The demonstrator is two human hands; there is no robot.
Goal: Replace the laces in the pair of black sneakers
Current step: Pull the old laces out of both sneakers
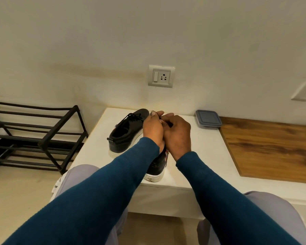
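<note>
As left hand point(153, 129), right hand point(178, 135) pinch lace point(170, 125), sneaker point(156, 165) beneath

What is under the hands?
The near sneaker: only its black heel and white sole show. A bit of lace shows, pinched between left hand and right hand; eyelets and tongue are covered.

Reaches forward with both arms, in long blue sleeves point(102, 191) down to the wrists. Holds the left hand point(153, 129) and the right hand point(177, 135) side by side, touching each other. Shows the backs of both hands to the camera. Curls the fingers of both hands in and pinches a thin dark lace point(168, 123) between them. Points the left thumb up and away.
</note>
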